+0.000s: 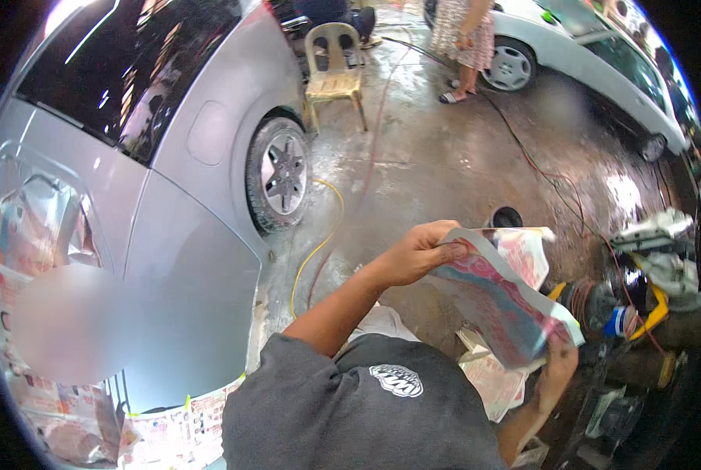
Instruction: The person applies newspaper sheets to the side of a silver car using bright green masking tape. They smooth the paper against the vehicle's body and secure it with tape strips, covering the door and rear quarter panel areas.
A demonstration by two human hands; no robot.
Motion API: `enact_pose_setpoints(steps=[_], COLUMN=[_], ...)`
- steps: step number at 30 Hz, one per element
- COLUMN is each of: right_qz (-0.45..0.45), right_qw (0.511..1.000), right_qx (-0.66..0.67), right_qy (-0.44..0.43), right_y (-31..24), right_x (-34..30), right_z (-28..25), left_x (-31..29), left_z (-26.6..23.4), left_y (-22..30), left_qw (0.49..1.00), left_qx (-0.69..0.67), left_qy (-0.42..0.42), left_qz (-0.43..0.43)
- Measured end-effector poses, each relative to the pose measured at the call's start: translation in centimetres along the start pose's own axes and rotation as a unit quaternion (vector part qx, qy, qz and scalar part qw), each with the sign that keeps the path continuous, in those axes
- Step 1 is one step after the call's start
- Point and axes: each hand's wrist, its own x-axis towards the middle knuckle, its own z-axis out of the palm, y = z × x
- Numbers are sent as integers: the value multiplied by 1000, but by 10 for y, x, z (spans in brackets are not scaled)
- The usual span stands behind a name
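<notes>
A printed sheet of paper [507,301], pink, red and blue with pale borders, stretches between my two hands. My left hand [422,252] pinches its upper left corner, thumb on top. Its lower right edge is in my right hand [558,368], with the fingers closed around it. A small yellow-green strip [577,332] shows along the edge by that hand. Behind the sheet, another printed piece [525,254] sticks out; I cannot tell if it is joined to it. More printed paper [494,384] lies below, beside my body.
A silver car [197,258] stands at left, with printed paper [182,431] taped along its lower panel. A yellow hose [339,205] runs near its wheel [282,171]. Ahead are a plastic chair [335,82], a standing person [466,47] and a white car [577,63]. Cables [538,168] cross the wet floor.
</notes>
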Motion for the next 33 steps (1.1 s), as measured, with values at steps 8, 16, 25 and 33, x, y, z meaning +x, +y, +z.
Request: enact_pose_setpoints(steps=[8, 16, 25, 33], right_qz=[-125, -177, -184, -189], right_qw=[974, 875, 821, 733], right_qx=[-181, -119, -65, 5], right_qy=[-45, -434, -536, -653], right_y=[39, -25, -24, -39], right_x=[89, 10, 23, 78], right_z=[278, 441, 515, 553], left_x=[-104, -139, -164, -129], left_z=[-105, -142, -169, -161], left_y=[-39, -90, -65, -43], left_qw=[895, 828, 793, 730], left_qx=[237, 171, 130, 188], left_qy=[376, 531, 588, 657], left_qz=[-42, -65, -91, -20])
